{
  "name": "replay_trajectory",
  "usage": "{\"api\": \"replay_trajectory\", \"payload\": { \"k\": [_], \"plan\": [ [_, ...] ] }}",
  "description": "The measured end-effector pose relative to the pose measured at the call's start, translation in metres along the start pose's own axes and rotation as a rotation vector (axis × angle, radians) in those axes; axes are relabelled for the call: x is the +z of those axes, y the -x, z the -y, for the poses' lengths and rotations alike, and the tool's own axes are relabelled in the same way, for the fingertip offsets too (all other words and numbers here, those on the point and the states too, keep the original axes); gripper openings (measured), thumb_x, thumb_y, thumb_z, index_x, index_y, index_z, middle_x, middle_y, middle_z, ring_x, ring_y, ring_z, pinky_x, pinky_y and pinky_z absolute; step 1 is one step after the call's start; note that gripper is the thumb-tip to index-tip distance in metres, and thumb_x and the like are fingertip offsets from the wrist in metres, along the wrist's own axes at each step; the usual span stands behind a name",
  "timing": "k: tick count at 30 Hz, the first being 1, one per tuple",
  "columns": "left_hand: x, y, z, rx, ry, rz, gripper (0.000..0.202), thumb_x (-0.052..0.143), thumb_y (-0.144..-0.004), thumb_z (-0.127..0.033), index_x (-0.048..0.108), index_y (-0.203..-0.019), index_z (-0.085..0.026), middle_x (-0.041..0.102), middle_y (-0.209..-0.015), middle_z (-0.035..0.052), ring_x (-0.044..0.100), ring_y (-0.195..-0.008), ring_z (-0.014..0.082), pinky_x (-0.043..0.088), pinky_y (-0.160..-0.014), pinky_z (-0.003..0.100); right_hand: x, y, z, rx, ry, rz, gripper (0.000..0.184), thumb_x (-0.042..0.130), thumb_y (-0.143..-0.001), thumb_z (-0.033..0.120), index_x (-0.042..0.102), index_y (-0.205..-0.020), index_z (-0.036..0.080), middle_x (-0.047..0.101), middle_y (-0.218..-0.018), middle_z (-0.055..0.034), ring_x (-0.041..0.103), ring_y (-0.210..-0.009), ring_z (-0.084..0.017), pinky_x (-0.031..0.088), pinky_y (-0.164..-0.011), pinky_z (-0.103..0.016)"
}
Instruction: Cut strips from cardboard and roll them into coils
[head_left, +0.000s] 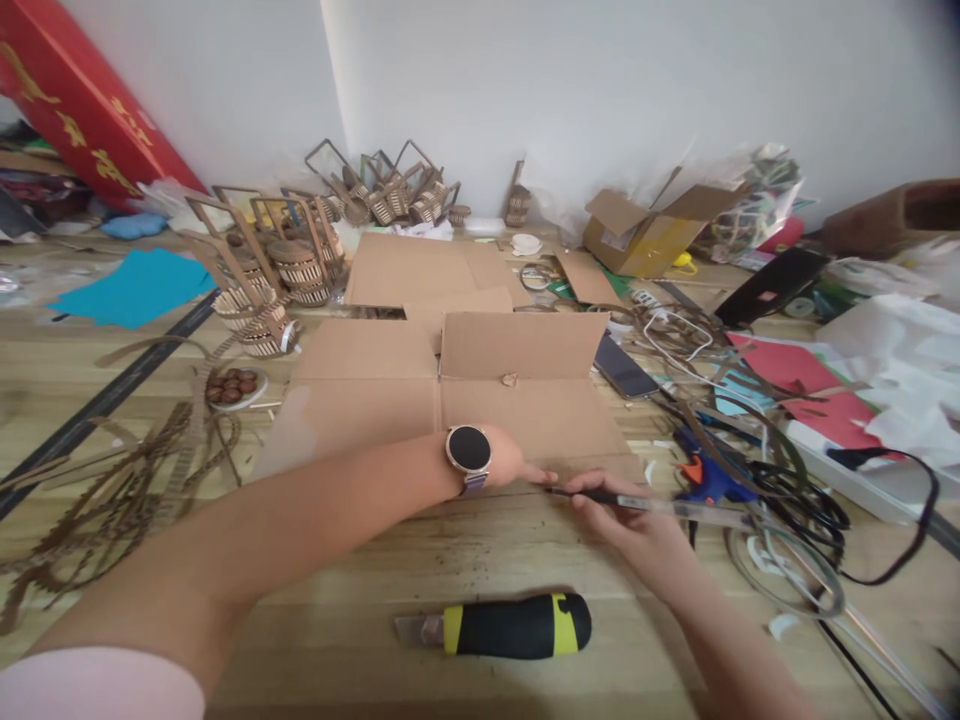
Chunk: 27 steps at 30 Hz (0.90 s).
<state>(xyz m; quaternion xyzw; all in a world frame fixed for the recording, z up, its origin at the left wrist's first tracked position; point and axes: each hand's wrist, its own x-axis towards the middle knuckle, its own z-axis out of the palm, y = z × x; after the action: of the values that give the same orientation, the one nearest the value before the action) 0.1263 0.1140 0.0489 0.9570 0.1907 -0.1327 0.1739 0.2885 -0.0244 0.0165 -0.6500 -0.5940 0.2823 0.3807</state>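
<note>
As right hand [634, 525] pinches clear pen [660, 504], cardboard [517, 400]

Wore a round watch [469, 449] just behind the left hand [517, 465]: black face, pale gold rim. Carried it on a woven band [473, 487], greyish purple. Had a short pink sleeve [97, 688] at the left upper arm. Left both forearms uncovered.

matt brown cardboard sheet [517, 400]; pale wood-grain counter [480, 560], speckled; clear plastic ruler [675, 507]; knife [517, 626] with matt black-yellow rubbery grip; glossy black watch face [469, 447].
</note>
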Motion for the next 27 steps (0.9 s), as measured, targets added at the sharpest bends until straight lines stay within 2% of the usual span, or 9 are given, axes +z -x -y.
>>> {"api": "replay_trajectory", "payload": {
  "k": [3,6,11,18,23,27],
  "plan": [
    [-0.01,0.004,-0.007,0.044,-0.065,0.144,0.059,0.064,-0.08,-0.009,0.058,-0.131,-0.036,0.076,-0.084,0.0038,0.067,-0.067,0.022,0.044,-0.062,0.026,0.016,0.001,0.003,-0.009,-0.015,0.045,0.017,0.057,-0.082,0.037,0.067,-0.082,0.022,0.076,-0.086,-0.005,0.071,-0.084,-0.022,0.056,-0.078,-0.033],
    [-0.017,0.007,-0.012,0.063,-0.116,0.2,0.069,0.062,-0.077,-0.002,0.051,-0.137,-0.036,0.076,-0.092,0.0047,0.068,-0.074,0.0231,0.044,-0.063,0.026,0.025,0.001,0.003,-0.018,-0.015,0.058,0.017,0.053,-0.084,0.034,0.065,-0.081,0.022,0.075,-0.088,-0.005,0.07,-0.087,-0.021,0.056,-0.08,-0.032],
    [-0.02,0.01,-0.015,0.077,-0.163,0.22,0.073,0.058,-0.077,0.0,0.047,-0.141,-0.033,0.076,-0.093,0.0052,0.066,-0.073,0.0223,0.042,-0.062,0.026,0.03,0.0,-0.001,-0.038,0.0,0.057,0.018,0.051,-0.084,0.035,0.064,-0.08,0.023,0.074,-0.088,-0.0046,0.07,-0.089,-0.021,0.055,-0.084,-0.033],
    [-0.017,0.006,-0.014,0.07,-0.163,0.219,0.07,0.058,-0.077,-0.002,0.05,-0.138,-0.035,0.075,-0.083,0.0029,0.064,-0.067,0.0207,0.04,-0.056,0.024,0.031,-0.001,-0.003,-0.047,0.032,0.064,0.019,0.05,-0.085,0.035,0.064,-0.08,0.022,0.074,-0.09,-0.0051,0.07,-0.088,-0.02,0.055,-0.082,-0.032],
    [-0.017,0.006,-0.014,0.05,-0.127,0.213,0.07,0.059,-0.075,-0.001,0.052,-0.137,-0.034,0.074,-0.078,0.0046,0.065,-0.064,0.0211,0.042,-0.058,0.025,0.025,-0.001,-0.007,-0.034,0.075,0.055,0.02,0.05,-0.085,0.034,0.066,-0.082,0.022,0.075,-0.089,-0.005,0.07,-0.087,-0.02,0.055,-0.081,-0.03],
    [-0.019,0.008,-0.015,0.029,-0.098,0.232,0.065,0.056,-0.081,-0.005,0.049,-0.139,-0.035,0.075,-0.086,0.006,0.066,-0.072,0.0236,0.044,-0.065,0.028,0.015,-0.001,-0.015,-0.022,0.126,0.032,0.022,0.051,-0.086,0.035,0.067,-0.081,0.022,0.075,-0.087,-0.0047,0.071,-0.085,-0.021,0.056,-0.077,-0.03]
  ]
}}
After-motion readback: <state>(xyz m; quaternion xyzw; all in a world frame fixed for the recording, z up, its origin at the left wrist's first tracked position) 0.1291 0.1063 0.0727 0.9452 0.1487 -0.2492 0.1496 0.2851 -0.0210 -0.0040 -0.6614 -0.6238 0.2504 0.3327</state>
